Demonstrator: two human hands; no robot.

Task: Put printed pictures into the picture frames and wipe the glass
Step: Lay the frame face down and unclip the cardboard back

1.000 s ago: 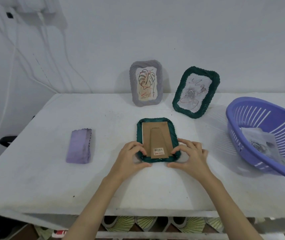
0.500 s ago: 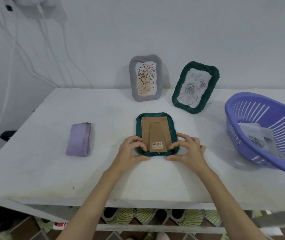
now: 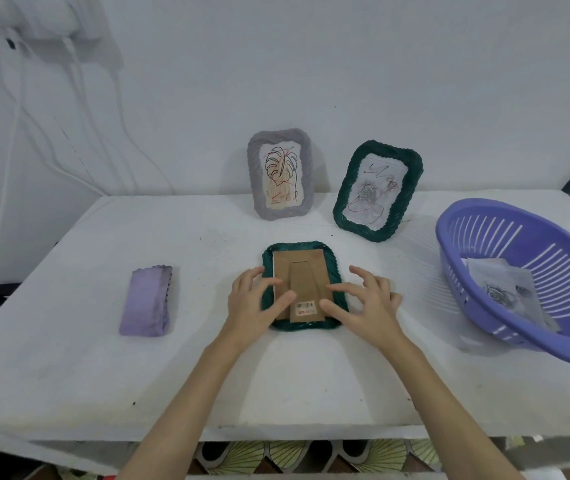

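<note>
Fingers [image 3: 278, 301] of both hands spread, pressing the cardboard backing [image 3: 299, 271] into the face-down green frame [image 3: 333, 263] – likely seating it – on the desk [image 3: 69, 375]

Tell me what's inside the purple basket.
The basket holds loose printed pictures, one showing a grey rose. Whatever lies beneath them is covered.

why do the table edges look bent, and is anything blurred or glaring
Head view: wide-angle lens bows the table edges and stretches the basket; light is soft, with faint shadows behind the two standing frames; no glare; both hands look slightly smeared.
</note>
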